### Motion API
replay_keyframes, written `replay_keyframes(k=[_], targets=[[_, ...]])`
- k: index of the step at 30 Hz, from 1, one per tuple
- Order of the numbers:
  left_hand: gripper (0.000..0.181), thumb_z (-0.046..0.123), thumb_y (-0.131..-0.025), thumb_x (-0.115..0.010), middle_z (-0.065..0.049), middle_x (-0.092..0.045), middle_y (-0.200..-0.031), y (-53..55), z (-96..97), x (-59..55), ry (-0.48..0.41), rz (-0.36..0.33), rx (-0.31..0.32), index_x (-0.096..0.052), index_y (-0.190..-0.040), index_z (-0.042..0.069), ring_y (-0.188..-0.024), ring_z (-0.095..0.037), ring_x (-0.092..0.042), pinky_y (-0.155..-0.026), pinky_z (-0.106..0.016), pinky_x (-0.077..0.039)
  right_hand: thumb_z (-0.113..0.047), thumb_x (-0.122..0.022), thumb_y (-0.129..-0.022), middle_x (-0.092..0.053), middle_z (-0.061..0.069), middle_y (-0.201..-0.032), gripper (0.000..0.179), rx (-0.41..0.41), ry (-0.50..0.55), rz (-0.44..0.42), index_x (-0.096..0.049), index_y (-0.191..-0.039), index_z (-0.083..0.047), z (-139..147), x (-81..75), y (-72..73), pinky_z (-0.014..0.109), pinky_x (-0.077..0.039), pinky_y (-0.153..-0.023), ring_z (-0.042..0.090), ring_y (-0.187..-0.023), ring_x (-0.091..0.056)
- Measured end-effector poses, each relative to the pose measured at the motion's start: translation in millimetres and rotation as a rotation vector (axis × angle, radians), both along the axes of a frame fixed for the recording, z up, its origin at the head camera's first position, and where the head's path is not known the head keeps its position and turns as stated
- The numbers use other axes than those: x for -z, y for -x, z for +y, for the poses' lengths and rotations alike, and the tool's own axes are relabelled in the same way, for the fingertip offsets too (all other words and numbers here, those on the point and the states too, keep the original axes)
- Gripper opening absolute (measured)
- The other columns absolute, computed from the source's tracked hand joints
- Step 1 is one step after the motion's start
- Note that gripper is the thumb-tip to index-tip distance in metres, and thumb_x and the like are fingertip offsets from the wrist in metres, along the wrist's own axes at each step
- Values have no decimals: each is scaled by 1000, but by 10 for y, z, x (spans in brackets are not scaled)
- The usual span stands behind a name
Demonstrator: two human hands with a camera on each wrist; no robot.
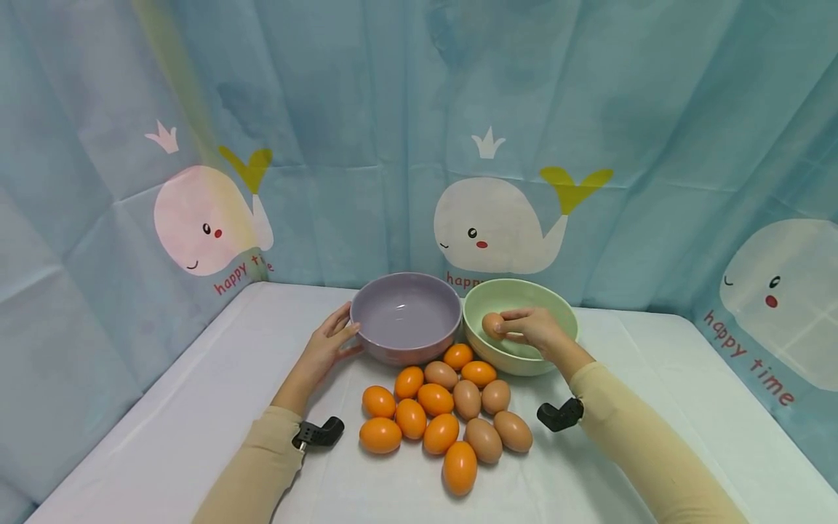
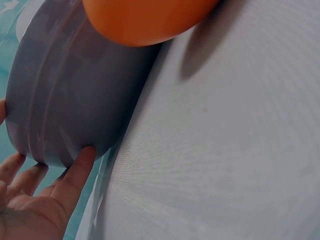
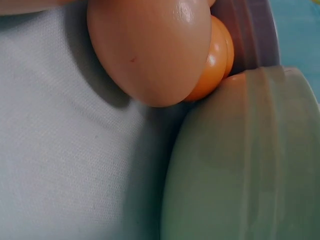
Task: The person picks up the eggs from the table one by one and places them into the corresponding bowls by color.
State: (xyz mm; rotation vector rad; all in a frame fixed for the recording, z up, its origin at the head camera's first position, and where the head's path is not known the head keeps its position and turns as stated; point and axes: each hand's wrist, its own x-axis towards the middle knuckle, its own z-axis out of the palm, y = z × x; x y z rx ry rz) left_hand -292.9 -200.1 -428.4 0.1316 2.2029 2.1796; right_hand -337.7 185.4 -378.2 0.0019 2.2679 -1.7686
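My right hand (image 1: 535,329) pinches a brown egg (image 1: 493,325) between thumb and fingers, inside the pale green bowl (image 1: 563,309). That hand is out of sight in the right wrist view, where the green bowl's outer wall (image 3: 215,165) shows. My left hand (image 1: 327,342) touches the left side of the purple bowl (image 1: 406,355). In the left wrist view, its fairly straight fingertips (image 2: 89,152) rest against the bowl's outer wall. Several orange eggs (image 1: 411,419) and several brown eggs (image 1: 483,439) lie grouped on the table in front of both bowls.
The white cloth-covered table (image 1: 216,415) runs back to a light blue curtain (image 1: 340,218) printed with whales. Both bowls stand side by side near that curtain. One orange egg (image 1: 457,356) lies close against the bowls' front walls.
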Motion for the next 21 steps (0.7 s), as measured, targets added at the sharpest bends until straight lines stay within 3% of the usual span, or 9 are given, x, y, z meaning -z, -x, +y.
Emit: replay_keyframes(k=[15,21], targets=[[68,24,-103,-54,-5,-13,-168,-2,-8,20,0,-7,2,-18,-160,16,-153,-27,-23,-109,-53,-46,-3,-69,-90,-49,28,-144,50,-15,-70,-39,-54,-135,12,-17,9,1,39,-53,-104,10,-95,-67],[68,24,-103,-54,-6,-14,-168,-7,-2,6,-2,-2,3,-18,-160,16,-153,-28,-25,-109,-53,-46,-1,-70,-89,-51,28,-141,49,-8,-75,-51,-54,-134,12,-18,5,1,38,-54,-102,9,-90,-67]])
